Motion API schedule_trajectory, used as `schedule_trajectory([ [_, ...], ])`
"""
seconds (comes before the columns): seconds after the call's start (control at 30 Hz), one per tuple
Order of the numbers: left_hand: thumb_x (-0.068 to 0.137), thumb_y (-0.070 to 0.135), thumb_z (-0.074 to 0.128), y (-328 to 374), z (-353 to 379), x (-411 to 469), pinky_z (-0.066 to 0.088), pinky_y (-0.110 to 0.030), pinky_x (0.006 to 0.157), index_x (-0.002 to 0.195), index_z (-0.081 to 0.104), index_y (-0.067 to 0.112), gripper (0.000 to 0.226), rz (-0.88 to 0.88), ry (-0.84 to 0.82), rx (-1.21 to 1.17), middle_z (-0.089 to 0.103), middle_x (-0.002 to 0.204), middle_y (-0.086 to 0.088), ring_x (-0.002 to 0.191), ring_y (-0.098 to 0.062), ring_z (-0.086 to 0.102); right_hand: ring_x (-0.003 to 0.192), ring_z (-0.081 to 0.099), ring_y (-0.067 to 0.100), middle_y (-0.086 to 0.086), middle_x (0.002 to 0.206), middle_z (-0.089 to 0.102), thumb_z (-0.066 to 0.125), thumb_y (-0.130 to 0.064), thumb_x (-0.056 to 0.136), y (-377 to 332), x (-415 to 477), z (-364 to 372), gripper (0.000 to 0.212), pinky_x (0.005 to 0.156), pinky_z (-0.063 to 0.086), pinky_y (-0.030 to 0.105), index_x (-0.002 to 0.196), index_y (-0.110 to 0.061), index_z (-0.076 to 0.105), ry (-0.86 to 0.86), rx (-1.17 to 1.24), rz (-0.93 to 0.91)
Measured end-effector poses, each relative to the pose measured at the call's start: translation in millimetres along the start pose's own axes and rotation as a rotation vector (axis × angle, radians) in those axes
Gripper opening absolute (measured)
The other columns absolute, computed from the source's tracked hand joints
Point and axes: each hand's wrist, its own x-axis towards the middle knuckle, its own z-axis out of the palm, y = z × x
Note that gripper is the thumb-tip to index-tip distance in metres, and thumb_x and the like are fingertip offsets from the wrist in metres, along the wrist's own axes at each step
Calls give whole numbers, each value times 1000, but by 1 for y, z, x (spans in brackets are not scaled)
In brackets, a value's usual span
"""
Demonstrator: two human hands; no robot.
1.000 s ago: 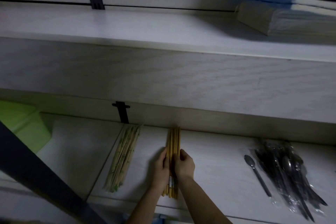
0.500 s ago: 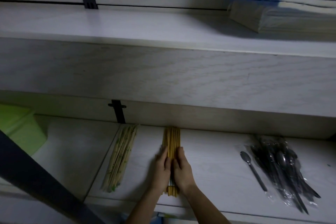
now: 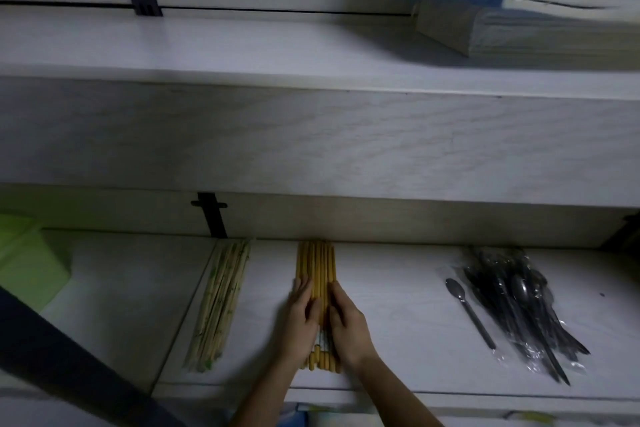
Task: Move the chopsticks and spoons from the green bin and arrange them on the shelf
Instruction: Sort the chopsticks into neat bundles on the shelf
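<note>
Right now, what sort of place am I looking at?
Probably a shop or stockroom shelf: pale boards on black wall brackets, with yellow chopsticks, paper-wrapped chopsticks and bagged spoons laid out in separate groups.

Both hands lie flat on the shelf (image 3: 398, 288), the left hand (image 3: 300, 319) and right hand (image 3: 348, 321) pressing the yellow chopsticks (image 3: 317, 265) from either side. Paper-wrapped chopsticks (image 3: 221, 302) lie left; a loose spoon (image 3: 467, 312) and bagged spoons (image 3: 519, 305) lie right.
</note>
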Motion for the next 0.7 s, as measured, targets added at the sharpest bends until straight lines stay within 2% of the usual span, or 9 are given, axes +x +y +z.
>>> schedule_trajectory([
  [0.1,99,19,36,2,-5,-1,23,-33,117,147,22,19,50,-26,21,-64,14,158,-2,144,-16,20,127,43,10,1,142,43,33,-8,99,-1,0,-4,47,108,34,18,144,-16,29,8,5,9],
  [0.17,99,19,36,0,-8,-1,36,-36,111,146,26,19,49,-36,43,-53,24,155,-3,137,-20,35,118,48,6,-2,135,46,32,-8,98,-1,0,-7,47,102,41,17,144,-17,30,14,21,20],
  [0.23,98,19,38,-3,-11,0,48,-40,100,144,31,21,47,-42,70,-9,38,148,-5,123,-24,52,119,51,12,1,137,47,32,-10,98,0,2,-8,46,104,45,30,143,-20,30,24,24,31],
  [0.3,97,17,39,-3,-14,2,51,-44,94,141,36,21,45,-57,89,-3,46,142,-7,115,-28,57,117,54,15,2,135,49,32,-12,98,-1,3,-10,45,101,48,37,142,-22,32,12,24,42],
  [0.37,97,14,40,-1,-17,4,51,-38,96,140,38,18,43,-64,96,-14,47,140,-7,115,-24,56,113,56,14,0,129,50,32,-13,99,-5,3,-14,42,97,50,33,140,-20,35,4,33,56],
  [0.47,96,9,40,5,-23,5,48,-14,75,139,39,13,42,-39,94,-52,47,136,-2,96,-7,58,107,52,9,-1,124,50,34,-8,97,-11,3,-22,40,81,48,13,136,-16,41,15,30,56],
  [0.53,96,6,40,11,-25,6,44,-8,75,136,42,11,41,5,106,-73,47,135,1,97,-3,56,106,48,5,-3,118,50,35,-4,96,-15,2,-29,38,71,43,4,130,-15,48,40,-7,31],
  [0.63,95,6,42,20,-24,11,41,-16,88,126,53,10,33,31,93,-90,55,127,-2,113,-14,54,102,53,7,-3,111,58,39,-1,94,-20,-2,-45,32,83,47,12,112,-18,60,63,-36,-13],
  [0.7,94,9,44,30,-18,13,41,-17,83,115,60,11,26,47,29,-97,60,111,0,105,-14,56,96,59,11,-3,101,63,43,-2,93,-21,-6,-61,28,90,51,26,98,-21,62,83,-42,-23],
])
